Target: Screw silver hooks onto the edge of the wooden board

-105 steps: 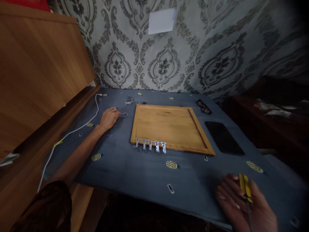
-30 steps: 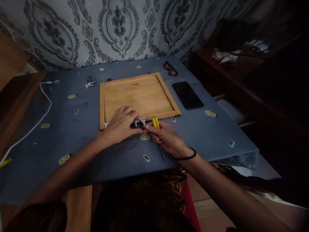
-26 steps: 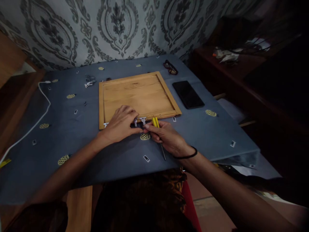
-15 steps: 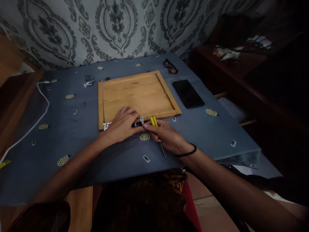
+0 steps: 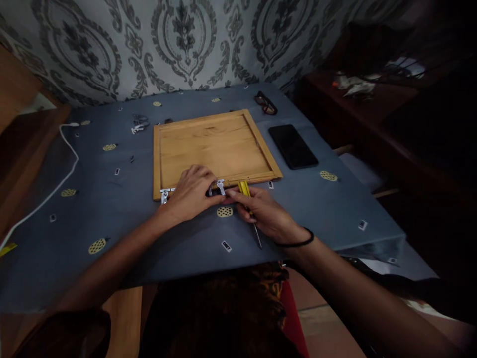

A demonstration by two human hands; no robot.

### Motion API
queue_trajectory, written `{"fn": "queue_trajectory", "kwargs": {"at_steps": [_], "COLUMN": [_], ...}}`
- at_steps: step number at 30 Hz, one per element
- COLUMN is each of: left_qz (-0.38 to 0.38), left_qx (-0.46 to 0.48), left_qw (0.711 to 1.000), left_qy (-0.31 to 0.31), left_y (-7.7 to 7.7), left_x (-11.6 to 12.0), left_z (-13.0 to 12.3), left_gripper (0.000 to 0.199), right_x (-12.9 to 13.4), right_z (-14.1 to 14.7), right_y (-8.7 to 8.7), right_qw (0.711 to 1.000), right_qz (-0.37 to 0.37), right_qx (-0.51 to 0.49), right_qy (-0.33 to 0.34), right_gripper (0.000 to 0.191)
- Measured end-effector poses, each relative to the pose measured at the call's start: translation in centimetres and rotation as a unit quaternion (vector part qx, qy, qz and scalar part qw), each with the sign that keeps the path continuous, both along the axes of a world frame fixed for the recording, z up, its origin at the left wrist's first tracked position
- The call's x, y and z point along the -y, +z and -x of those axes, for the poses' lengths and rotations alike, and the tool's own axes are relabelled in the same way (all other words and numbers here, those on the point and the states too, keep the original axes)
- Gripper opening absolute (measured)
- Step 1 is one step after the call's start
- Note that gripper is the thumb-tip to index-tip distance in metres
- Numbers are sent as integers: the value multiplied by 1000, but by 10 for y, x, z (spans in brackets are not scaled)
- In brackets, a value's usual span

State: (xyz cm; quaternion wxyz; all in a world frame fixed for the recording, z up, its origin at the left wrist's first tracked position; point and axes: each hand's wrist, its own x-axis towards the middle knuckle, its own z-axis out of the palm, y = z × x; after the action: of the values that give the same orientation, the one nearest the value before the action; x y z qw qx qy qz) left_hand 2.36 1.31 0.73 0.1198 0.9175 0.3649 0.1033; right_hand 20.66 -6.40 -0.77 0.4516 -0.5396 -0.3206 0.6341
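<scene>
A framed wooden panel (image 5: 212,146) lies on the blue tablecloth. One metal hinge (image 5: 164,195) sits at its near left corner. My left hand (image 5: 192,191) rests over the panel's near edge, thumb and fingers closed around a second metal hinge (image 5: 220,187). Just right of it, my right hand (image 5: 261,209) is closed on a screwdriver (image 5: 244,189), yellow handle up and shaft pointing down toward me. The right fingertips are close to the second hinge; whether they touch it I cannot tell.
A black phone (image 5: 293,145) and folded glasses (image 5: 266,103) lie right of the panel. More metal hardware (image 5: 139,124) is at the back left. A white cable (image 5: 70,149) runs down the left side.
My right hand has drawn slightly right, away from the second hinge, with the screwdriver in it. My left hand has barely moved. The whole view has shifted a little.
</scene>
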Motion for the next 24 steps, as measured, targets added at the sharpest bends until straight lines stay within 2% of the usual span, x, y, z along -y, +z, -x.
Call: {"fn": "queue_trajectory", "kwargs": {"at_steps": [3, 6, 9, 11, 13, 16, 20, 24], "left_qz": [8, 10, 9, 6, -1, -13, -12, -6], "left_qx": [8, 19, 21, 21, 21, 21, 21, 11], "left_qw": [1000, 1000, 1000, 1000, 1000, 1000, 1000, 1000], "left_qy": [9, 14, 14, 15, 16, 13, 7, 9], "left_y": [-1, -2, -3, -3, -2, -1, 1, 3], "left_x": [1, 2, 2, 3, 3, 4, 4, 4], "left_z": [-1, -1, 0, 0, 0, 1, 2, 1], "left_gripper": [36, 37, 37, 37, 34, 31, 31, 32], "right_x": [2, -1, -5, -9, -14, -23, -33, -34], "right_z": [-14, -28, -36, -36, -33, -24, -13, -13], "right_y": [4, 14, 27, 32, 32, 27, 19, 11], "right_qw": [999, 985, 949, 920, 907, 908, 889, 882], "right_qz": [-21, -98, -208, -254, -280, -320, -377, -389], "right_qx": [20, 29, 100, 167, 194, 175, 198, 218], "right_qy": [-39, -140, -215, -246, -247, -205, -167, -153], "right_gripper": [48, 52, 56, 60, 60, 53, 54, 55]}}
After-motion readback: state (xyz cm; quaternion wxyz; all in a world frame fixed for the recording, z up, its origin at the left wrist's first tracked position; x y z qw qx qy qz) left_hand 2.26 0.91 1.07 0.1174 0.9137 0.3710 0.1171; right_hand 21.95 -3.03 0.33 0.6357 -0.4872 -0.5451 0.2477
